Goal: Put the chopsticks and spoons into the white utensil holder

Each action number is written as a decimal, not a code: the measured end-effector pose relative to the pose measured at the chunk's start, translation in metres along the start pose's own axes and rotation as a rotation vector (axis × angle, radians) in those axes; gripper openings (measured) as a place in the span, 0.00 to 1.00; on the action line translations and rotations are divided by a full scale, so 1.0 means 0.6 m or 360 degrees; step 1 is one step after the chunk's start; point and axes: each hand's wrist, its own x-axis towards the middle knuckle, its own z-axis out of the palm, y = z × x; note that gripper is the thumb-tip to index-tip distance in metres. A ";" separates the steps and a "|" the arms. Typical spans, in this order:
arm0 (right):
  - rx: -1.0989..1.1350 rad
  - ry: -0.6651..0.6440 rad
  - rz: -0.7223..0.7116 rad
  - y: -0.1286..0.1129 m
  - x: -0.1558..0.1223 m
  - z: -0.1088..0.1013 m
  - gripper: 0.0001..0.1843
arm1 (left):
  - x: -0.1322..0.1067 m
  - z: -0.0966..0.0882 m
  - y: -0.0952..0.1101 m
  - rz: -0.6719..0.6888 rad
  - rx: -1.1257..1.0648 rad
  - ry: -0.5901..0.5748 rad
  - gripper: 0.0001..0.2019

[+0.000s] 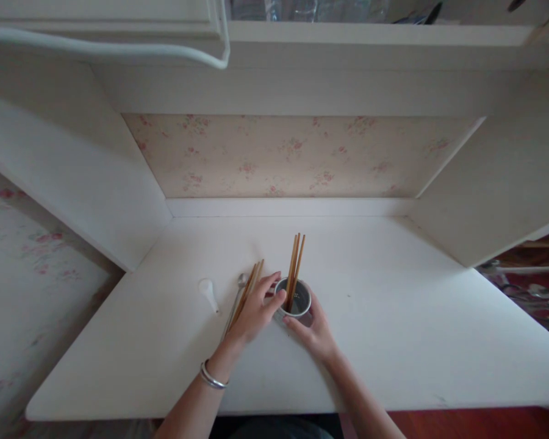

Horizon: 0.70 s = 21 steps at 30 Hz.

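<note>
A small metal cup (pixel 301 299) stands on the white desk (pixel 393 341) with several wooden chopsticks (pixel 295 262) upright in it. My right hand (pixel 315 332) wraps round the cup's near side. My left hand (pixel 256 311) touches the cup's left rim with thumb and fingers while holding more chopsticks (pixel 251 285) that point away from me. A silver bangle (pixel 210 376) sits on my left wrist.
A metal spoon (pixel 238 291) lies beside my left hand and a white ceramic spoon (pixel 208 292) lies further left. The desk sits in a white alcove with a floral back panel (pixel 293 155). Floral bedding (pixel 27 268) is at left.
</note>
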 end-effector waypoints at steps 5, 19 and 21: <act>0.0027 -0.0073 0.0049 0.011 -0.006 -0.013 0.51 | -0.043 0.019 -0.013 0.0097 -0.0165 -0.0115 0.39; -0.0296 -0.0375 0.0003 -0.047 0.032 -0.050 0.48 | -0.043 0.031 -0.020 0.0107 -0.0308 -0.0053 0.32; -0.0288 -0.0350 -0.0001 -0.035 0.026 -0.048 0.51 | -0.042 0.032 -0.018 0.0096 -0.0323 -0.0057 0.32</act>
